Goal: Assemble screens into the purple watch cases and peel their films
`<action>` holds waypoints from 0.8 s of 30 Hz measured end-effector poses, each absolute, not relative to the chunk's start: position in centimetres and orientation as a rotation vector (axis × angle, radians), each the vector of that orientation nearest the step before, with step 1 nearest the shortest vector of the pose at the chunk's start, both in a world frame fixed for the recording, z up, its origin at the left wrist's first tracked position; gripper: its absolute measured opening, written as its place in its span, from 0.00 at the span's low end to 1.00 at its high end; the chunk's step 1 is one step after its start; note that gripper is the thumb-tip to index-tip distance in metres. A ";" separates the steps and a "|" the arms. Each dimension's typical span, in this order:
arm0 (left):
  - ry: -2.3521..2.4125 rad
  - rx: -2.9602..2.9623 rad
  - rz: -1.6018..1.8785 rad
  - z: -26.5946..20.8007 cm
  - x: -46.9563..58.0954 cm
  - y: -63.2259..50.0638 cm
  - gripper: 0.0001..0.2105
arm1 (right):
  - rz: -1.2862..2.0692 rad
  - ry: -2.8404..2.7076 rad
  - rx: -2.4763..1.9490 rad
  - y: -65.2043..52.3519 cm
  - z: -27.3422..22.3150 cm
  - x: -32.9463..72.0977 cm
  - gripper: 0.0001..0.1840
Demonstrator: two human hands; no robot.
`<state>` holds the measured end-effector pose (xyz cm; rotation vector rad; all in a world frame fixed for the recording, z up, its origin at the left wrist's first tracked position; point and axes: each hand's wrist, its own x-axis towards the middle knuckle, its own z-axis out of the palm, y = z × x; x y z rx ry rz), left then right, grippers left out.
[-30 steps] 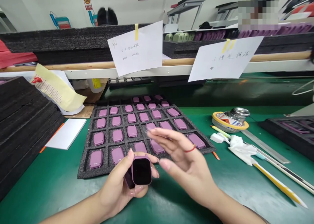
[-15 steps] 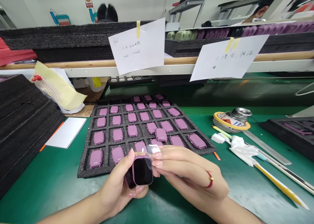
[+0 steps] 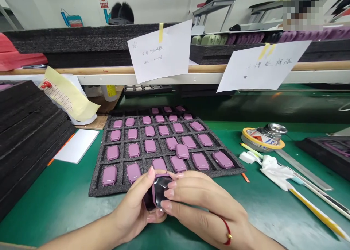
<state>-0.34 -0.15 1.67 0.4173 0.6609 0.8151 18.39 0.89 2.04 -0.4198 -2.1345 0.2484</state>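
Note:
A purple smartwatch body [image 3: 159,190] with a glossy black screen is in my left hand [image 3: 139,202]; its thumb lies at the top left edge and its fingers wrap beneath. A second dark-screened watch body [image 3: 149,200] sits behind it in the same grip, mostly hidden. Fingertips of my right hand [image 3: 202,202], closed together, press on the front watch's screen and right side. A clear film is hard to make out there now. Beyond my hands lies a black foam tray [image 3: 95,182] with purple watch bodies [image 3: 109,175] in its compartments; one watch [image 3: 182,151] rests across the dividers.
Stacked black foam trays [image 3: 30,140] stand at left beside a white pad [image 3: 78,146]. At right lie a tape roll [image 3: 262,139], a steel ruler [image 3: 303,169], a white wipe [image 3: 276,171] and a yellow-white brush handle [image 3: 317,211]. A shelf [image 3: 109,78] with taped papers spans the back.
My right fingers have moved from the watch's top right corner onto its screen. The clear film with a white tab, seen at those fingertips before, no longer shows plainly. The front watch has turned slightly.

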 end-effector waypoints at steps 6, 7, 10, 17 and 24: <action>0.724 0.573 0.872 1.3 -0.3 -0.2 0.24 | 0.146 -2.109 -0.564 0.9 1.8 17.3 0.22; 0.738 0.632 0.879 1.3 -0.3 -0.2 0.24 | 0.207 -2.102 -0.621 0.9 1.7 17.2 0.30; 0.783 0.762 0.851 1.3 -0.1 -0.3 0.23 | 0.451 -2.102 -0.708 0.9 1.6 16.8 0.36; 0.836 0.637 0.813 1.8 0.0 -0.1 0.28 | 0.624 -2.001 -0.673 1.2 2.0 17.2 0.33; 0.831 0.580 0.800 2.2 -0.2 0.0 0.25 | 0.596 -2.024 -0.646 1.2 1.7 17.0 0.32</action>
